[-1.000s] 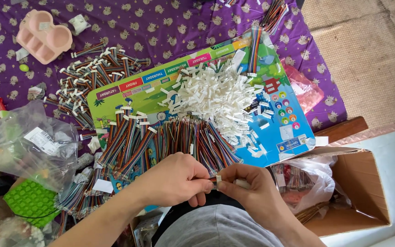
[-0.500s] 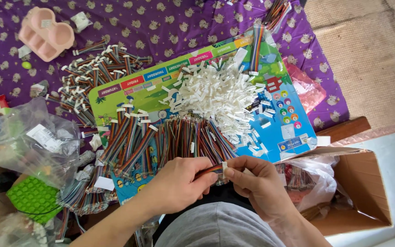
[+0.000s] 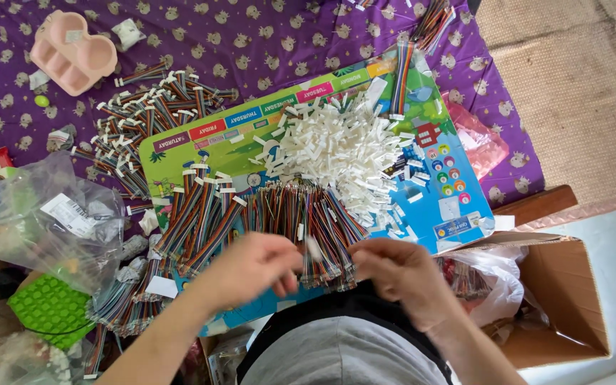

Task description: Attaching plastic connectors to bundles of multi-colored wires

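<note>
Left hand (image 3: 254, 267) curled, fingertips pinched on what looks like a small white connector housing (image 3: 313, 248), blurred by motion. Right hand (image 3: 399, 274) just beside it, fingers bent inward; grip on anything impossible to tell. Directly beyond both hands, a fanned row of multicoloured ribbon cables (image 3: 301, 221) on a colourful printed board (image 3: 458, 207). Farther out, a heap of white connector housings (image 3: 336, 146). Off to the left hand's side, clear plastic bags (image 3: 44, 221). Beside the right hand, an open cardboard box (image 3: 572, 299).
</note>
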